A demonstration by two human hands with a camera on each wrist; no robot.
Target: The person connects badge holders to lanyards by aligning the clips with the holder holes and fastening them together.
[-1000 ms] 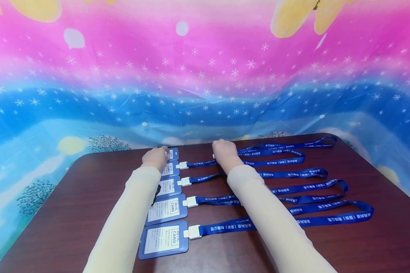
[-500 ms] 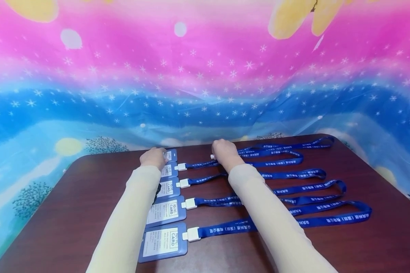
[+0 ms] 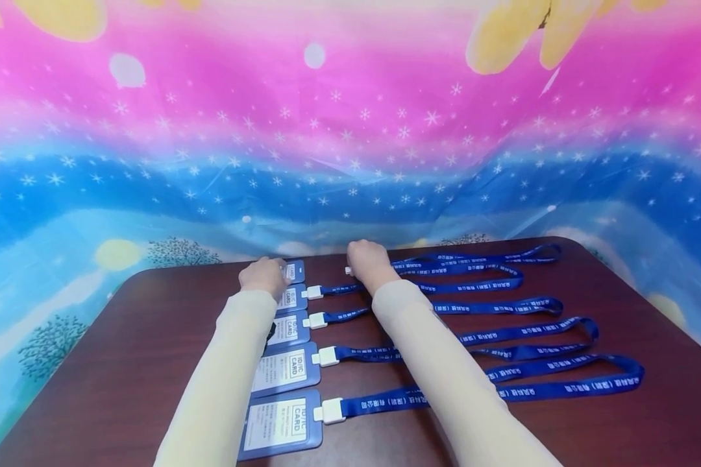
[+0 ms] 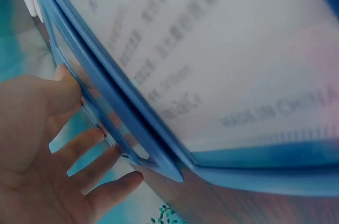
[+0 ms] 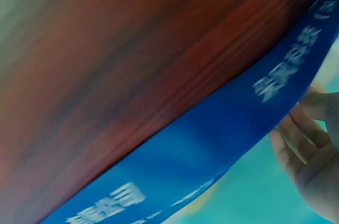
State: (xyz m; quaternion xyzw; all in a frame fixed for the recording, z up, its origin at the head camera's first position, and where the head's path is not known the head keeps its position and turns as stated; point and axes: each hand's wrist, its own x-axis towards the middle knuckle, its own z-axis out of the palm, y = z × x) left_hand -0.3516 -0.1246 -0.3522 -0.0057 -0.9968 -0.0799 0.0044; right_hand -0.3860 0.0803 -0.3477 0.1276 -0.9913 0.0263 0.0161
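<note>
In the head view my left hand (image 3: 263, 275) is at the farthest card holder (image 3: 295, 272) of a column, a blue-framed one. The left wrist view shows the thumb (image 4: 66, 91) on that holder's edge and fingers behind its clear window, pinching it. Opposite, my right hand (image 3: 368, 263) grips the farthest blue lanyard (image 3: 479, 257) close to its white clip (image 3: 348, 270), which pokes out at the left of the fist. In the right wrist view the printed blue strap (image 5: 196, 123) crosses in front of the fingers (image 5: 286, 150). A gap separates this clip from the holder.
Several card holders (image 3: 283, 421) lie in a column nearer me, each clipped to a blue lanyard (image 3: 385, 403) stretching right and looping back. They rest on a dark red-brown table (image 3: 122, 363). A colourful printed cloth (image 3: 350, 149) hangs behind its far edge.
My right hand has moved left with the white clip, pulling the far lanyard's loop left and narrowing the gap to the holder. The left hand keeps its pinch; the head view has shifted slightly.
</note>
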